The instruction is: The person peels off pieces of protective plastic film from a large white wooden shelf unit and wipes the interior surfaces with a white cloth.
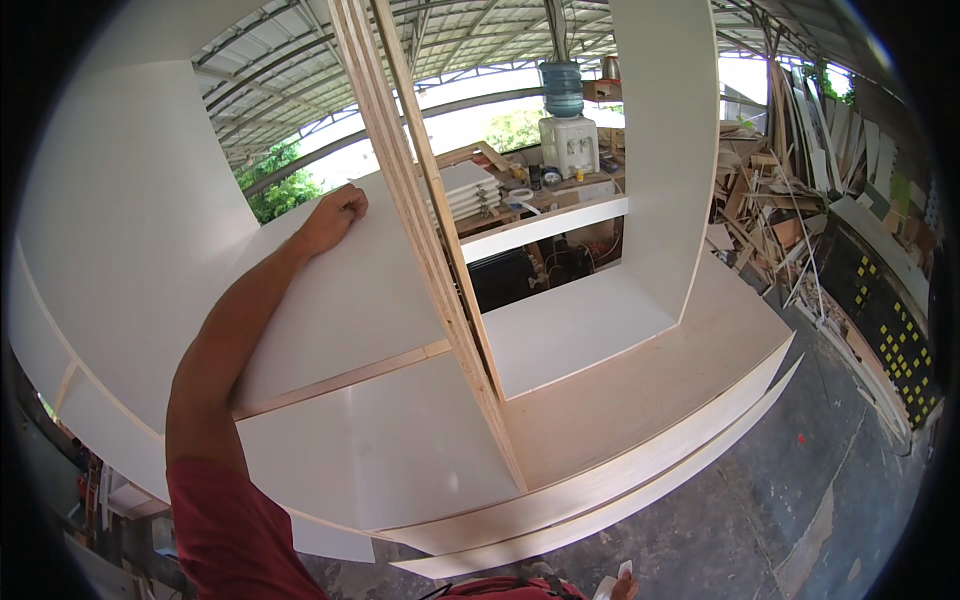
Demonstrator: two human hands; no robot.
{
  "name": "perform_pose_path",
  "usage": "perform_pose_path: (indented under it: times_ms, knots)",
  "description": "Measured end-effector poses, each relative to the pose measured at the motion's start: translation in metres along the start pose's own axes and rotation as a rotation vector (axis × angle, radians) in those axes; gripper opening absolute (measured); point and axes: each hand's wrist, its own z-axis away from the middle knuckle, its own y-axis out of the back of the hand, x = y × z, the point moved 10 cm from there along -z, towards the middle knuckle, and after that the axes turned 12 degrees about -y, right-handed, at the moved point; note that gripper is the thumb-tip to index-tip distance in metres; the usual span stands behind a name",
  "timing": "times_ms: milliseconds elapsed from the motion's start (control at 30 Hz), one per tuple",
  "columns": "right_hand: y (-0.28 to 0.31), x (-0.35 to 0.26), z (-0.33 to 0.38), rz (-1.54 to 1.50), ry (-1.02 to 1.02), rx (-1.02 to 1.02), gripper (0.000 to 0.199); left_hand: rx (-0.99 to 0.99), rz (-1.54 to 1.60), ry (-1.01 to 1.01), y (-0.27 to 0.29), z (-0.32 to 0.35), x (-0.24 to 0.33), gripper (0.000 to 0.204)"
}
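My left arm, in a red sleeve, reaches far into a large white cabinet carcass (95, 190). Fingers curled, my left hand (335, 218) rests at the back of a white shelf panel (330, 310). What the fingers hold, if anything, is hidden. To the right of that hand rises an upright divider with layered plywood edges (408, 190). Low at the bottom edge, my right hand (626, 585) is closed on a small white piece (605, 588), whose kind I cannot make out; the hand is only partly in view.
Right of the divider is an open bay with a white floor panel (590, 325) and a bare plywood ledge (640, 390). Behind stands a workbench with a water dispenser (568, 145). Wood offcuts (765, 200) pile up at the right, beside grey concrete floor (740, 510).
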Motion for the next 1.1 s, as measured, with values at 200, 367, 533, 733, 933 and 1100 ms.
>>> perform_pose_path:
  times_ms: [200,367,533,733,933,1100]
  knots:
    - [-0.009,0.0,0.001,-0.027,-0.013,-0.01,0.042,-0.02,0.082,0.098,0.001,0.0,0.001,0.017]
    - [-0.011,0.002,0.005,-0.052,-0.032,0.002,0.042,-0.123,0.058,-0.008,0.002,-0.012,0.021,0.009]
    - [-0.017,-0.001,0.02,-0.073,-0.054,-0.005,0.042,-0.139,0.101,-0.018,0.001,-0.011,-0.025,0.004]
    - [-0.009,0.02,0.034,-0.082,-0.094,0.009,0.043,-0.175,-0.014,-0.007,0.004,-0.008,-0.014,0.004]
    - [-0.015,0.01,0.02,-0.094,-0.065,-0.005,0.043,-0.092,0.175,0.033,0.018,0.012,-0.007,0.005]
    - [-0.021,-0.001,0.01,-0.099,-0.042,-0.019,0.043,-0.101,0.194,0.049,0.019,0.019,-0.004,0.008]
